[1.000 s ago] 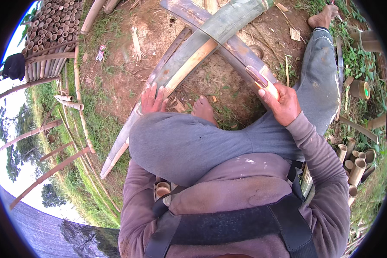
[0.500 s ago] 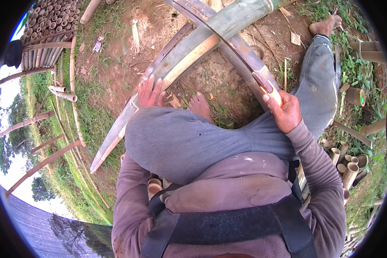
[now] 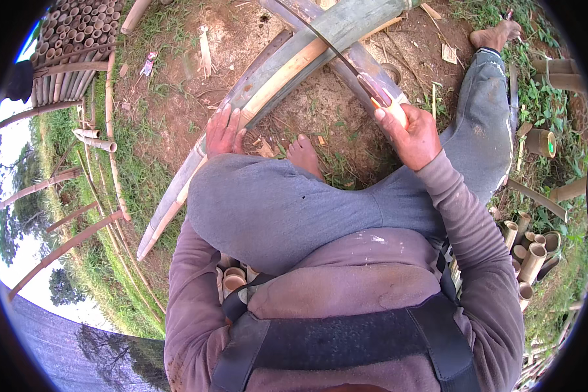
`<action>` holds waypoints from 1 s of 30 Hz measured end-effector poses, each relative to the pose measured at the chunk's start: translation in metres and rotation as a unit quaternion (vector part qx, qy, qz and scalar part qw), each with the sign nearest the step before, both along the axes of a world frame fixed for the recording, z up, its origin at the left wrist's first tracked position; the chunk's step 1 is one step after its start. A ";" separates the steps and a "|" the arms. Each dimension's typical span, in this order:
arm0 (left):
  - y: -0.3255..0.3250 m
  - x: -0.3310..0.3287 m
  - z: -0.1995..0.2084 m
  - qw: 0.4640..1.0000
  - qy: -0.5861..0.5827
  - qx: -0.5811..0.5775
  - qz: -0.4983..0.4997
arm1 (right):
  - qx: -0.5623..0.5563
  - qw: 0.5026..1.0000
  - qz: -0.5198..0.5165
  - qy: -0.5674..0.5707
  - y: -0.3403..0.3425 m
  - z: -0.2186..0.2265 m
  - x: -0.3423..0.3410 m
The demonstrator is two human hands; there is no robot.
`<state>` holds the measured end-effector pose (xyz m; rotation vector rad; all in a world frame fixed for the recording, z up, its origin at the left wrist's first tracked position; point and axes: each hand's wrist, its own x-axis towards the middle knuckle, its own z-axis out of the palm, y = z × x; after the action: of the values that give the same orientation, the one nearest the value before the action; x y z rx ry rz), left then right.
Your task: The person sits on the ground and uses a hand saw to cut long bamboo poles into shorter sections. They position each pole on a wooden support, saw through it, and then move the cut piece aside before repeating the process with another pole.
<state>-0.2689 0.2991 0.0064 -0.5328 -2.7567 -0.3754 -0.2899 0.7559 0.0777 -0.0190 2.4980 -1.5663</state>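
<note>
A long green bamboo pole (image 3: 277, 68) slants from the lower left up to the top right, with a pale stripe along its side. My left hand (image 3: 223, 132) lies flat on it beside my bent knee, fingers stretched out. My right hand (image 3: 413, 136) is closed round the light orange handle of a saw (image 3: 330, 42), whose long, narrow dark blade reaches up and left across the pole. Beneath the crossing, another greyish bamboo pole (image 3: 380, 83) runs the other way. The blade's far end leaves the top of the view.
Sawdust and wood chips (image 3: 449, 53) lie on the soil. Short cut bamboo pieces (image 3: 532, 261) stand at my right, and a bamboo cup (image 3: 234, 281) by my left hip. Cut bamboo tubes (image 3: 78, 29) fill a rack at the far left, near a bamboo rail fence (image 3: 111, 130).
My right hand and the saw have moved forward and left, away from my body. The pole has shifted slightly, and my left hand stays on it.
</note>
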 end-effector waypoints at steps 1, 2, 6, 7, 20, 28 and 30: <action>0.001 0.000 0.002 1.000 -0.001 0.002 0.002 | -0.014 1.000 -0.006 -0.009 0.000 0.000 0.001; 0.003 0.001 0.004 1.000 -0.002 0.003 0.005 | -0.028 0.999 -0.013 -0.018 0.002 -0.001 0.003; 0.008 0.006 0.002 1.000 0.005 -0.020 0.010 | -0.037 0.997 -0.024 -0.059 0.023 0.003 0.036; 0.009 0.007 0.000 0.999 0.010 -0.027 0.015 | -0.035 0.997 -0.032 -0.056 0.028 -0.002 0.042; 0.098 0.048 0.047 0.895 -0.037 -0.442 -0.043 | -0.002 0.999 -0.038 -0.013 0.005 -0.016 0.017; 0.073 -0.034 0.035 0.988 -0.013 -0.123 0.091 | -0.184 0.977 -0.039 -0.105 0.010 -0.003 0.026; 0.071 -0.058 0.031 0.967 -0.172 -0.108 0.157 | -0.222 0.966 -0.025 -0.130 0.017 0.008 0.032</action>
<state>-0.3268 0.3697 0.0378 -0.0728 -3.1718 -0.0975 -0.2576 0.7734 0.0857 0.1751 1.9268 -1.9728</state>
